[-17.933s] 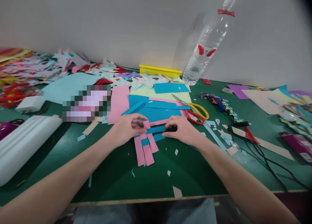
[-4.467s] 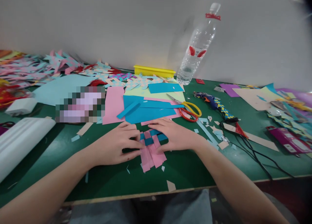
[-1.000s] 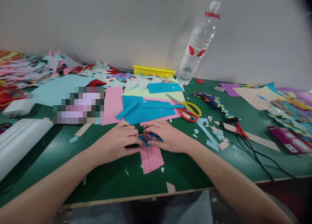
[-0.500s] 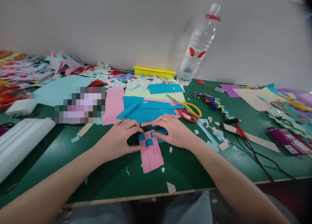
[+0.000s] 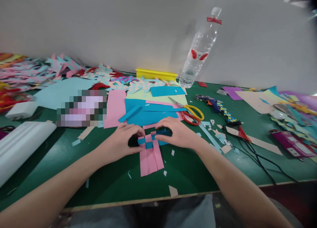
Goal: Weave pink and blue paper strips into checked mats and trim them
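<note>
Pink and blue paper strips [image 5: 151, 158] lie interlaced on the table in front of me, with the pink ends pointing toward me. At their left edge, my left hand [image 5: 121, 140] pinches the weave, thumb below and fingers above. My right hand [image 5: 177, 133] is curled over the right side, its thumb and fingertips on the blue strips [image 5: 163, 142] that stick out there. Part of the blue strips is hidden under the fingers.
Behind the hands lie blue sheets [image 5: 153, 114], a pink sheet [image 5: 115, 105] and scissors [image 5: 192, 114]. A clear bottle [image 5: 198, 53] leans by the wall. At the right are a glue gun [image 5: 213, 104], its cable and paper scraps; at the left, a white roll [image 5: 22, 147].
The woven strips have shifted slightly left and tilted a little. My right thumb has drawn back from the weave's middle toward the right, and the blue strip there looks lifted.
</note>
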{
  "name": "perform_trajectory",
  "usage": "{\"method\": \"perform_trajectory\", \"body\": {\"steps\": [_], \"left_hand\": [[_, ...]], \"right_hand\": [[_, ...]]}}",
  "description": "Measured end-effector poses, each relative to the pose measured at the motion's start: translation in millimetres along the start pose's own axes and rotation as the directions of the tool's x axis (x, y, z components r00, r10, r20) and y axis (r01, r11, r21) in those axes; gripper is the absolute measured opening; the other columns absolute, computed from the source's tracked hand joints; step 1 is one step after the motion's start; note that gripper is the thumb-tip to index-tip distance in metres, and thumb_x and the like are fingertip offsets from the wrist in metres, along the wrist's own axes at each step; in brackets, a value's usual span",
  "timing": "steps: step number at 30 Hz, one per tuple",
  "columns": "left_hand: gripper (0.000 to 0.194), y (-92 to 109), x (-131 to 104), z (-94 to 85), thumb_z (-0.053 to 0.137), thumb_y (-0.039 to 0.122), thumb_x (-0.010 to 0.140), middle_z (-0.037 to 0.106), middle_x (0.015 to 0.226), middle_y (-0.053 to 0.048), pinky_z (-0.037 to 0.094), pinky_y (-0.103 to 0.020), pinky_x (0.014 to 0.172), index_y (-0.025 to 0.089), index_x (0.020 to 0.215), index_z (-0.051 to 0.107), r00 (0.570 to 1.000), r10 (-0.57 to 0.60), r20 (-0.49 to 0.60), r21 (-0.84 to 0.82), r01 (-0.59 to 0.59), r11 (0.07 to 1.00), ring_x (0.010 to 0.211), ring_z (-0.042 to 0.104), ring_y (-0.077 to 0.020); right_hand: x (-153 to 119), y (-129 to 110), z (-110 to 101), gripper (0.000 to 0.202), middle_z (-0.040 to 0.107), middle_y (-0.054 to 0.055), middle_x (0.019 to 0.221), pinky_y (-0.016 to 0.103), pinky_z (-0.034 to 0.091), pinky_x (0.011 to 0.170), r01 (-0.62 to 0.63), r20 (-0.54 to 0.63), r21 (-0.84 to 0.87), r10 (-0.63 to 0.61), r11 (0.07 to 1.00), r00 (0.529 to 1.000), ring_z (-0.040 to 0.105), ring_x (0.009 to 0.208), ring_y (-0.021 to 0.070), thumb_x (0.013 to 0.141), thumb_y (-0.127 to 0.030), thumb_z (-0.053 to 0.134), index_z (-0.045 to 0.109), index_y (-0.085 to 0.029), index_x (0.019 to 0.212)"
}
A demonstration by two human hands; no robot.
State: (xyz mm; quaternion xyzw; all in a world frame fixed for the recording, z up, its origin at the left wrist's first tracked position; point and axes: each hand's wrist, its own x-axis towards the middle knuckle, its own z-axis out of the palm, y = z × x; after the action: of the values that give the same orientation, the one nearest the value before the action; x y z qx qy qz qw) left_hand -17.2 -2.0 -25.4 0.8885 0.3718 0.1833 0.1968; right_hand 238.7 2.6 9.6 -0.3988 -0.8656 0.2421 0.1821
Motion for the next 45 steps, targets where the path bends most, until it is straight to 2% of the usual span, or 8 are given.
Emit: {"method": "perform_trajectory", "body": {"steps": [6,15,19,21,26,31,37,45], "left_hand": [[0.047,1.5,-0.1,-2.8,0.063,0.057,0.08,0.066,0.106,-0.005,0.048,-0.039,0.08,0.026,0.114,0.054,0.989,-0.134,0.054,-0.107,0.14,0.984,0.098,0.059,-0.0262],[0.044,4.0,2.1,-6.2,0.068,0.047,0.08,0.065,0.094,-0.003,0.051,-0.037,0.079,0.026,0.116,0.055,0.981,-0.174,0.09,-0.31,0.194,0.931,0.088,0.063,-0.022],[0.042,5.5,3.1,-7.9,0.071,0.043,0.079,0.065,0.094,-0.003,0.053,-0.036,0.08,0.024,0.114,0.058,0.974,-0.217,0.072,-0.413,0.227,0.882,0.089,0.064,-0.0215],[0.041,6.1,3.2,-8.9,0.071,0.043,0.078,0.066,0.096,-0.004,0.053,-0.036,0.08,0.024,0.112,0.059,0.971,-0.231,0.064,-0.456,0.234,0.859,0.089,0.065,-0.0213],[0.044,7.2,4.0,-11.0,0.074,0.044,0.075,0.066,0.092,-0.004,0.055,-0.034,0.076,0.021,0.109,0.059,0.96,-0.278,0.04,-0.521,0.258,0.814,0.084,0.065,-0.0201],[0.046,9.0,5.7,-12.1,0.075,0.045,0.074,0.066,0.093,-0.004,0.057,-0.036,0.077,0.02,0.11,0.059,0.947,-0.32,0.03,-0.545,0.284,0.789,0.083,0.066,-0.0202],[0.047,9.8,4.3,-11.8,0.076,0.044,0.073,0.066,0.115,-0.009,0.053,-0.042,0.091,0.021,0.111,0.059,0.951,-0.306,0.04,-0.567,0.274,0.777,0.104,0.064,-0.0263],[0.042,13.0,5.5,-14.5,0.057,0.054,0.085,0.066,0.117,-0.008,0.053,-0.04,0.091,0.022,0.112,0.059,0.939,-0.342,-0.041,-0.468,0.285,0.836,0.104,0.065,-0.0259]], "right_hand": [[-1.0,0.8,-2.9,0.038,0.067,0.004,0.113,0.038,0.046,0.089,-0.056,0.028,0.115,0.054,0.992,0.998,0.058,0.105,0.0216,0.084,-0.049,0.064,0.064,-0.023,0.112],[-0.7,7.9,1.4,0.045,0.063,0.007,0.12,0.039,0.047,0.093,-0.122,-0.049,0.213,0.135,0.97,0.99,0.058,0.111,0.0235,0.081,-0.052,0.065,0.062,-0.022,0.114],[0.2,9.3,2.5,0.058,0.064,0.009,0.121,0.04,0.048,0.093,-0.169,-0.008,0.346,0.183,0.923,0.983,0.06,0.112,0.0243,0.08,-0.05,0.067,0.051,-0.023,0.129],[1.4,7.5,4.3,0.062,0.067,0.009,0.116,0.039,0.051,0.088,-0.2,-0.006,0.424,0.224,0.883,0.975,0.063,0.106,0.0235,0.079,-0.049,0.069,0.048,-0.023,0.131],[5.0,-2.7,14.8,0.059,0.07,0.005,0.088,0.026,0.054,0.052,-0.313,0.015,0.637,0.395,0.704,0.919,0.065,0.064,0.0145,0.074,-0.049,0.072,0.056,-0.019,0.122],[5.7,-8.2,23.3,0.04,0.072,0.007,0.09,0.02,0.051,0.046,-0.215,-0.049,0.759,0.384,0.615,0.922,0.065,0.064,0.0125,0.075,-0.048,0.071,0.067,-0.016,0.1],[4.8,-6.0,25.1,0.029,0.067,0.001,0.071,0.02,0.044,0.045,-0.183,-0.16,0.721,0.418,0.668,0.894,0.058,0.052,0.0092,0.076,-0.045,0.072,0.072,-0.018,0.087],[11.9,-0.7,20.6,0.027,0.067,0.001,0.075,0.023,0.047,0.052,-0.132,-0.243,0.667,0.38,0.734,0.892,0.057,0.052,0.0092,0.076,-0.044,0.072,0.072,-0.019,0.085]]}}
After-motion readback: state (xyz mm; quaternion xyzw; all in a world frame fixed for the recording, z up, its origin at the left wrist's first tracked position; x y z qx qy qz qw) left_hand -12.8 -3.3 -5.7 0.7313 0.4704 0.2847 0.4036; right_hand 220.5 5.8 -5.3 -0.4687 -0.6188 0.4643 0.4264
